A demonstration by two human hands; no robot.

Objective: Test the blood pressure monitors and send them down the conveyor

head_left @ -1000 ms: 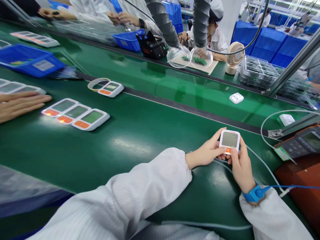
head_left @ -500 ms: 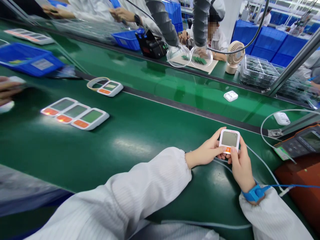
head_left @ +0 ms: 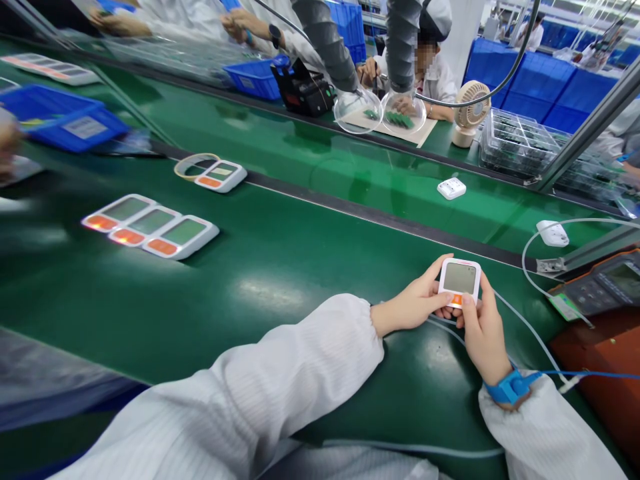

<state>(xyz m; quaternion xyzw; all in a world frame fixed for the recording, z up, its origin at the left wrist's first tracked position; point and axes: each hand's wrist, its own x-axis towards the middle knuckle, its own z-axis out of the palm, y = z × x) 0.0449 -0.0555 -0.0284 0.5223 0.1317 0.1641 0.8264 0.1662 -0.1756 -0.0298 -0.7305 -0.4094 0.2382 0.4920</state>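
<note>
My left hand [head_left: 415, 301] and my right hand [head_left: 481, 328] both grip a small white digital device [head_left: 461, 277] with a grey screen and orange buttons. Its screen faces up toward me. Both thumbs rest on the orange button strip, and the other fingers wrap the sides and underside, partly hidden. Around my right wrist is a blue strap [head_left: 511, 388] with a blue cord. To the left, three similar devices [head_left: 150, 227] lie side by side on the green work surface [head_left: 280, 267]. Another such device [head_left: 221, 176] lies beyond them, beside a roll of tape [head_left: 187, 167].
Behind the black divider strip, white housings [head_left: 451, 189] lie on a green belt [head_left: 350, 163]. At right are a meter [head_left: 613, 283] and loose cables. A blue bin [head_left: 60, 127] and a co-worker's blurred hand [head_left: 7, 147] are at left. Two extraction hoses [head_left: 320, 40] hang ahead.
The white housings and the far-left row of devices on the belt have shifted left. The co-worker's hand at left has moved. My hands and the device stay nearly still.
</note>
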